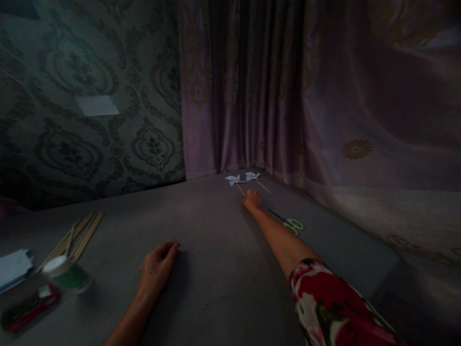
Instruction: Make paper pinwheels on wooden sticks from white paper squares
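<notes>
My right hand (252, 199) reaches far forward across the grey floor, fingers curled at the lower end of a thin wooden stick. That stick belongs to a white paper pinwheel (233, 180) lying near the curtain corner. A second white pinwheel (252, 176) on its own stick lies just to the right of it. Whether my fingers grip the stick is hard to see. My left hand (158, 265) rests palm down on the floor nearer to me, fingers loosely curled and holding nothing.
Green-handled scissors (291, 223) lie right of my right forearm. At the left lie a bundle of wooden sticks (77, 235), a green-and-white tape roll (68, 275), white paper (13, 269) and a red object (29, 307). Purple curtains (252, 96) and patterned wallpaper (90, 96) close the corner.
</notes>
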`<state>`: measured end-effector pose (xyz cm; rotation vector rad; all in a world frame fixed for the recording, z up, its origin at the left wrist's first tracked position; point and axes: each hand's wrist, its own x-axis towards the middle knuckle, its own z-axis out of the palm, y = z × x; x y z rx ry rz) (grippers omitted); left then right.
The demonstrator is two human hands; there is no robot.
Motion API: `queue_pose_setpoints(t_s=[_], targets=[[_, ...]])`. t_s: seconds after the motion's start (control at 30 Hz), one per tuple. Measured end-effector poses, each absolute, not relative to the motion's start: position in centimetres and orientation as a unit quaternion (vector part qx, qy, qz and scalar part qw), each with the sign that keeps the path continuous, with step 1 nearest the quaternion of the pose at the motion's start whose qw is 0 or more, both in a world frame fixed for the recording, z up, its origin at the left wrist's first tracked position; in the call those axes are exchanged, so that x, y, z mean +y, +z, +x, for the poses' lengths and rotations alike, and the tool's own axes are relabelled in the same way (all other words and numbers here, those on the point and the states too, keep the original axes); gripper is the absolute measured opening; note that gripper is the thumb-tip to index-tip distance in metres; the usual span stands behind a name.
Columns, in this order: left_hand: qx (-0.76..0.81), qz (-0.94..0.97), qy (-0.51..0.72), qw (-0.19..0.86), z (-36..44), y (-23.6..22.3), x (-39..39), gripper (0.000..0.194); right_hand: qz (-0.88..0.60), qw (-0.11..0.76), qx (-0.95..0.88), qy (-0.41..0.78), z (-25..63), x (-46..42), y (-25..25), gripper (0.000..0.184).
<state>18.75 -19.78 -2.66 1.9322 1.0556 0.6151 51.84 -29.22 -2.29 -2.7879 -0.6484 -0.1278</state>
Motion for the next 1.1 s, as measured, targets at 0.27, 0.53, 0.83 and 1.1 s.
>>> queue_pose_setpoints(t_s=[0.27, 0.53, 0.83, 1.1], targets=[[0.418, 0.771, 0.249, 0.411, 18.6, -2.8, -19.7, 0.044, -0.965, 0.142, -0.219, -0.038, 51.8, -29.0, -2.2, 0.033], [0.411, 0.767, 0.26, 0.419, 18.8, -2.8, -19.7, 0.041, -0.965, 0.149, -0.211, -0.039, 51.7, -29.1, -2.4, 0.032], [0.406, 0.77, 0.271, 0.41, 18.6, -2.8, -19.8, 0.038, -0.965, 0.164, -0.199, -0.037, 51.7, -29.4, -2.5, 0.031], [0.405, 0.779, 0.274, 0.393, 18.8, -3.1, -19.6, 0.037, -0.958, 0.18, -0.218, -0.056, 50.2, -30.4, -2.1, 0.032]])
